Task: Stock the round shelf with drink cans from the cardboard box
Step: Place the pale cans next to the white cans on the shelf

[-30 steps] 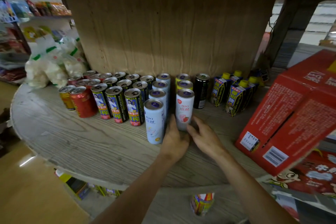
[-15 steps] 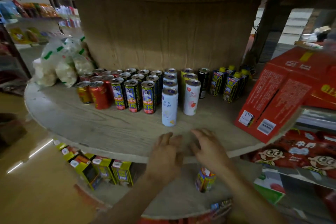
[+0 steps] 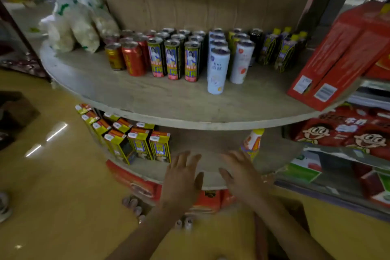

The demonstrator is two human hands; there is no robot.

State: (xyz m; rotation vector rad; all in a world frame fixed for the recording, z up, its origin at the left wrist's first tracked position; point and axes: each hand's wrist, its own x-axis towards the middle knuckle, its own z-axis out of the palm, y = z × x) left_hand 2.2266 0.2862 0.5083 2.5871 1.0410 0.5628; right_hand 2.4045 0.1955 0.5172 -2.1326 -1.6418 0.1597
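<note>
well above the hands (image 3: 181,177) (image 3: 242,173), drink cans (image 3: 173,60)

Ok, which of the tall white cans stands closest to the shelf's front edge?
The bluish-white can heading its row; the pink-marked can beside it sits further back.

Single wide-angle head view. Looked forward and down at the round shelf (image 3: 160,101) from close in front, slightly above the tier bearing the cans (image 3: 173,59), far centre. Lower tier (image 3: 211,143), floor (image 3: 52,196), left hand (image 3: 181,177) and right hand (image 3: 242,175) lay near.
</note>
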